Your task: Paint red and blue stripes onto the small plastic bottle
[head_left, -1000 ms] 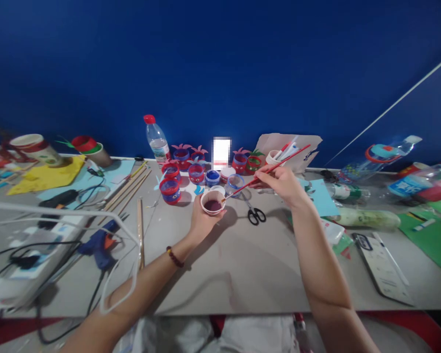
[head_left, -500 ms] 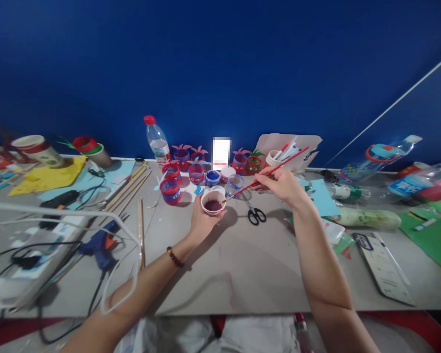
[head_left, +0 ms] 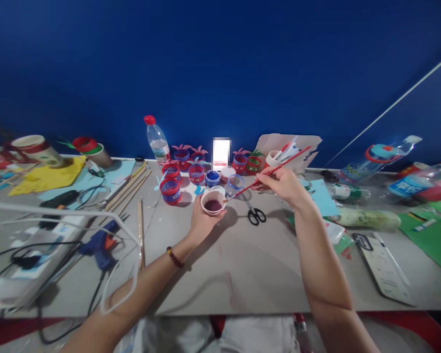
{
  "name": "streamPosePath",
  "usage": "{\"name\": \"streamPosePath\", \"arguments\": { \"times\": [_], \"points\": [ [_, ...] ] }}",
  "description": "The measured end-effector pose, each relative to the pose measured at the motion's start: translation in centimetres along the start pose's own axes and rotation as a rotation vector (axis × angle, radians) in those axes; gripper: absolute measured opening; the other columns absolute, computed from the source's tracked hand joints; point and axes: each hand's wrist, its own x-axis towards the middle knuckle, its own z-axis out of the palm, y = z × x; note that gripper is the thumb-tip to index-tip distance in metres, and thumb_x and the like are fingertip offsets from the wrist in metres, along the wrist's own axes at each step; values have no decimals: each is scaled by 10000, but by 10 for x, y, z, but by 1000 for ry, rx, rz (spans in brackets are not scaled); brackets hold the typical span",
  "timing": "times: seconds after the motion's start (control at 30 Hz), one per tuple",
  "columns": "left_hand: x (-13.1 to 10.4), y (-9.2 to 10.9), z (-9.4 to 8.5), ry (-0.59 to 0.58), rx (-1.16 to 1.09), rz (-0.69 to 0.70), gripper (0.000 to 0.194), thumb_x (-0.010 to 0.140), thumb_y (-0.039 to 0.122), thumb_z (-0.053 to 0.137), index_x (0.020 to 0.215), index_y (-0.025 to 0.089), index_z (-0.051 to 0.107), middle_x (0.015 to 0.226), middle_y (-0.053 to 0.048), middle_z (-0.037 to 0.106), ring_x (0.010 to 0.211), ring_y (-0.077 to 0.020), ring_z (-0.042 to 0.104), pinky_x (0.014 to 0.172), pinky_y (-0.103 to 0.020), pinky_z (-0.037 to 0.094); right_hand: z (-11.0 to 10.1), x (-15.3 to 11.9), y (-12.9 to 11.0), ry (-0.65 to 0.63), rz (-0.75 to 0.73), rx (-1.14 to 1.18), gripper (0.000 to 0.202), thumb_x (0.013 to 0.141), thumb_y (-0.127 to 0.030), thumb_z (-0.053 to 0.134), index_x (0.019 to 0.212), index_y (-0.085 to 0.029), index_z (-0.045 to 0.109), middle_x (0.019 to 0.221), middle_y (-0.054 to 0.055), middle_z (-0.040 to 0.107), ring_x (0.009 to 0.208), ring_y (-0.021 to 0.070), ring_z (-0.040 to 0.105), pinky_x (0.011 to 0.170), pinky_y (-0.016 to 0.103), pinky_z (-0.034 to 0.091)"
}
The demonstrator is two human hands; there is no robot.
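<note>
My left hand [head_left: 201, 221] is closed around a paper cup [head_left: 213, 202] with dark reddish-purple liquid in it, held a little tilted above the table. Between the fingers of my right hand [head_left: 279, 185] is a long paintbrush [head_left: 253, 184] with a red handle. Its bristle tip lies at the cup's right rim. Just behind the cup stand an open jar of blue paint [head_left: 212, 177] and a clear jar [head_left: 235, 183]. Black-handled scissors [head_left: 256, 216] lie on the table below my right hand. Painted red and blue cups [head_left: 171, 191] with paper leaves stand to the left.
A red-capped bottle [head_left: 157, 142] stands at the back. On the left lie wooden sticks [head_left: 130, 189], a blue glue gun [head_left: 102, 245], a power strip [head_left: 53, 260] and looping cables. Plastic bottles [head_left: 375, 162], a phone [head_left: 382, 267] and green paper [head_left: 429, 240] lie to the right.
My right hand and the paintbrush have shifted very slightly to the right. My left hand and the cup are practically where they were.
</note>
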Motion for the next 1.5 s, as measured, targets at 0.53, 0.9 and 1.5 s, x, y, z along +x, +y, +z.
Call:
{"name": "streamPosePath", "arguments": {
  "times": [0.53,0.9,1.5],
  "points": [
    [0,-1,0,9,10,-12,666,606,351,879,1149,222,516,1089,-69,632,995,-257,649,909,-439,517,-4,4,5,52,-13,-163,251,757,-406,808,730,-207,658,694,60,760,718,252,772,702,373,654],
    [0,0,1,18,-12,3,643,606,324,878,1135,227,526,1069,-59,635,974,-246,659,882,-417,531,-7,-1,0,-184,-33,88,331,728,-467,823,851,-216,646,860,45,774,865,217,766,889,373,616],
    [1,1,-1,-4,3,13,641,617,331,870,1137,228,510,1074,-54,623,968,-241,655,868,-406,524,-2,-7,-7,-166,-35,-46,244,716,-424,811,740,-222,675,745,28,762,805,215,768,830,337,627]
  ]
}}
